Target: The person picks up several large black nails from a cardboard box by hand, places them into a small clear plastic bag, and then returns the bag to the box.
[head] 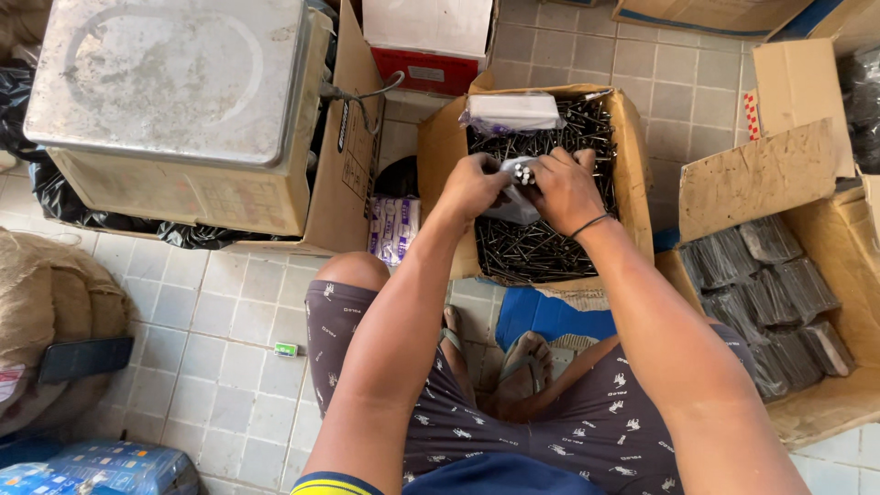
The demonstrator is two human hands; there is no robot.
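Observation:
My left hand [472,186] and my right hand [566,188] meet over an open cardboard box [632,174] full of loose dark nails [532,247]. Both hands grip a small clear plastic bag [515,203] with a bundle of nails sticking out of its top between my fingers. A black band sits on my right wrist. A stack of clear plastic bags [511,113] lies on the nails at the far side of the box.
A metal weighing scale [174,101] stands on a carton at the left. At the right, an open carton [779,302] holds several packed bags of nails. Packets [394,229] lie beside my knee. A phone [84,357] rests on a sack.

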